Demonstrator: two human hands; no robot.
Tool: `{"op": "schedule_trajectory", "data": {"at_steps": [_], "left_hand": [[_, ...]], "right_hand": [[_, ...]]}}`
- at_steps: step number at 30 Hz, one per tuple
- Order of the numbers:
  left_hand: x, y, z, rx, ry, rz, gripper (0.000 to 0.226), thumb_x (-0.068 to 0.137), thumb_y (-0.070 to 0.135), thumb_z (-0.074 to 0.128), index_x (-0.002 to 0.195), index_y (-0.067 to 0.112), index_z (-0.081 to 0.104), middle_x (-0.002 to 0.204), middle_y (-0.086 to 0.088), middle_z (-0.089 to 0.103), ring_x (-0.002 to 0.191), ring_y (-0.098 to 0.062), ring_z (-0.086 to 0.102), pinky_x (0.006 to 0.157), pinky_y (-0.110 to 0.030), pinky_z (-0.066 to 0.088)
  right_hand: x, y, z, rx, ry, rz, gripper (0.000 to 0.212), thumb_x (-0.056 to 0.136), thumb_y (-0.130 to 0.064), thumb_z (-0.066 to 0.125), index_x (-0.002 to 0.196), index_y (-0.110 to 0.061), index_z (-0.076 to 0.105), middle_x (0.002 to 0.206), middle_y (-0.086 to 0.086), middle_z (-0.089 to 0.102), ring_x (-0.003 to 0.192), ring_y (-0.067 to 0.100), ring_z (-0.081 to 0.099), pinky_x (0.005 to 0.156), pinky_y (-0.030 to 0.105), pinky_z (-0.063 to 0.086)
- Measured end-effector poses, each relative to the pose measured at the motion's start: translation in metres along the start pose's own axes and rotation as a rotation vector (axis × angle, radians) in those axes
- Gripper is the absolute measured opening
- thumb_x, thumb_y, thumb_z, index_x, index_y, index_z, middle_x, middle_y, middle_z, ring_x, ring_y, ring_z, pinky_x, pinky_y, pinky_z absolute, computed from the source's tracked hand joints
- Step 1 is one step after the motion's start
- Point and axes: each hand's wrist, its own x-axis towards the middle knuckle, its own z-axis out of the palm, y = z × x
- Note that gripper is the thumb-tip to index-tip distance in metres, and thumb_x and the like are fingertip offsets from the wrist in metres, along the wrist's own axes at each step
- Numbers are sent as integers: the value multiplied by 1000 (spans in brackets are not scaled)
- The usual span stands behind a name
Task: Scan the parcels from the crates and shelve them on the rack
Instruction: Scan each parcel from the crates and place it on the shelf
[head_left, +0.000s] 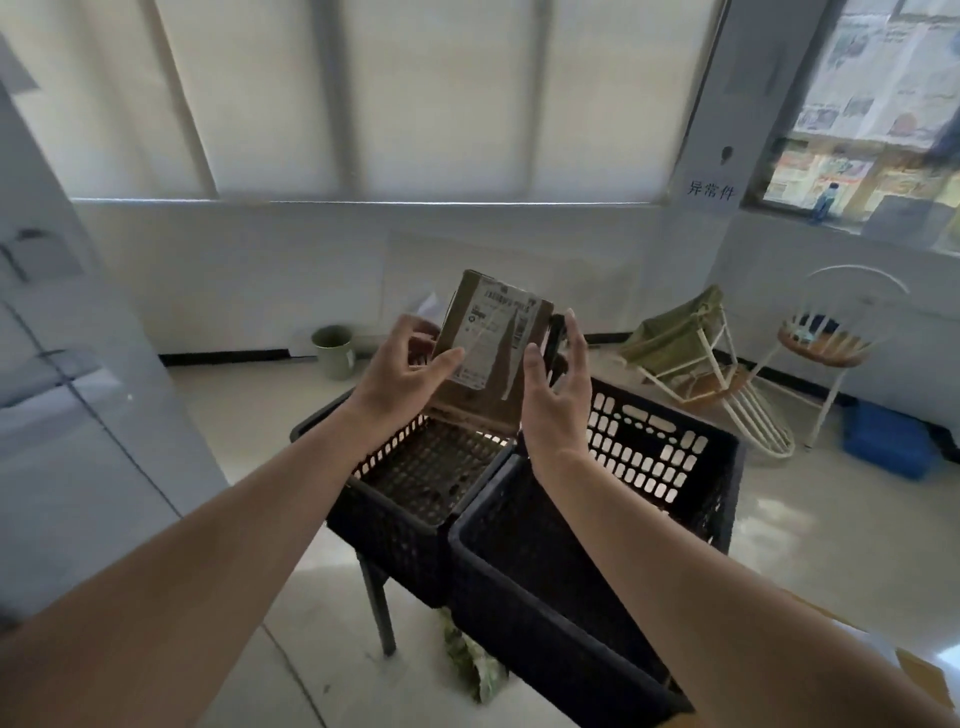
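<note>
A brown cardboard parcel (491, 343) with a white label stands tilted at frame centre, between both hands, above two black crates (649, 457). The left hand (402, 371) grips its left edge, thumb across the label. The right hand (553, 395) holds a dark scanner (555, 338) beside the parcel's right edge, fingers nearly straight. White blinds (415, 98) fill the upper frame.

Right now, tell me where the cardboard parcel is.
Head view, centre: the cardboard parcel is held up, tilted, above the left black crate, with the left hand on its left edge and the right hand at its right.
</note>
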Motion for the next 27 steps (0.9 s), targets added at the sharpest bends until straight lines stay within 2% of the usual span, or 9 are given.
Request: {"op": "schedule_trajectory", "data": {"at_steps": [1,3,4,6,9,14,21,25,27], "left_hand": [[-8,1,-2,40,39,45,38,94,44,71,124,31,51,113,-1,64,103,-23,71,76,-39,66],[-29,4,-6,164,130,115,47,100,34,67,142,38,46,115,10,60,105,-14,67,74,-34,65],[-40,5,-8,240,181,138,54,102,33,66,149,41,42,118,13,58,107,-13,65,79,-38,64],[-63,7,-12,380,275,160,61,103,31,64,156,42,37,132,7,57,119,-18,59,92,-49,60],[-101,11,-24,487,352,133,66,104,24,63,161,37,34,146,-7,48,135,-23,48,105,-54,54],[-177,19,-54,554,482,76,64,105,23,62,162,33,35,149,-2,44,139,-17,44,107,-47,55],[-295,25,-116,618,694,3,68,103,22,64,161,40,34,144,12,41,135,-6,43,106,-30,54],[-365,25,-155,671,786,-15,70,102,19,65,161,38,33,149,8,41,137,-7,43,107,-28,51],[-401,24,-176,678,816,-21,71,102,16,65,162,35,33,150,6,41,137,-6,42,104,-17,50]], "right_hand": [[-2,-1,1,-3,-34,-2,60,107,-34,62,159,-52,37,137,-26,37,114,-25,38,80,6,51],[-8,-3,5,0,-99,-6,60,107,-35,62,159,-52,37,135,-39,32,120,-31,30,111,29,40],[-12,-4,7,7,-137,-1,60,107,-35,62,159,-52,37,139,-33,33,133,-16,35,118,46,42],[-24,-5,12,21,-212,12,59,107,-36,62,158,-53,38,147,-19,36,145,13,40,116,61,45],[-50,-10,23,101,-331,39,58,107,-33,62,156,-55,40,151,-6,41,141,27,52,105,61,55],[-101,-22,51,163,-513,29,57,107,-28,62,158,-48,43,150,1,44,139,29,54,106,60,55],[-205,-48,103,297,-767,103,57,107,-26,62,156,-51,44,153,1,45,138,28,55,97,59,61],[-273,-63,136,286,-869,109,58,108,-28,62,156,-52,42,150,4,49,135,29,57,98,58,60],[-309,-69,153,275,-911,92,57,108,-27,61,157,-51,41,149,6,49,134,29,57,100,58,59]]}}
